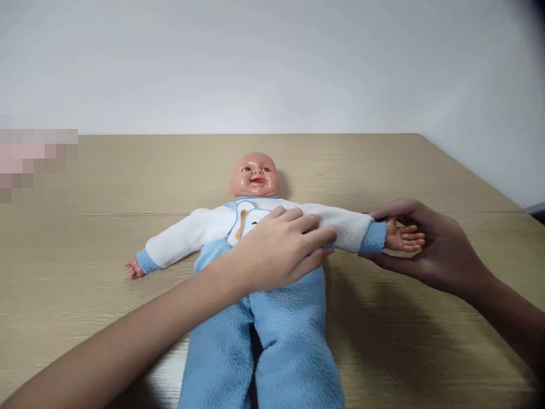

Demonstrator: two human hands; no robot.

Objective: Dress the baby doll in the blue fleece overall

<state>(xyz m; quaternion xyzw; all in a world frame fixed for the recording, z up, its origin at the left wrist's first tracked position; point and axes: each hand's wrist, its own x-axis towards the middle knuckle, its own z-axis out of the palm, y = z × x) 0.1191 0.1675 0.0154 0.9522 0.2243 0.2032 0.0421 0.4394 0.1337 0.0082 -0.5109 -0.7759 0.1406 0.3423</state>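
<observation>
A baby doll (255,179) lies on its back, its head away from me and its arms spread. It wears a white fleece top (183,236) with blue cuffs and a cartoon patch, and blue fleece trousers (293,324). My left hand (285,250) lies across the doll's chest, fingers curled on the white sleeve (347,227) near the upper arm; its thumb side is partly hidden. At the other end of that sleeve, my right hand (443,250) has its thumb and fingers around the blue cuff (373,237). The doll's small hand (404,237) sticks out of the cuff, in front of my palm.
The doll rests on a wooden table (128,170) with a seam running across it. A pale wall (255,68) stands behind the table's far edge. A blurred, pixelated patch (34,165) covers something at the far left. A dark object (537,213) shows at the right edge.
</observation>
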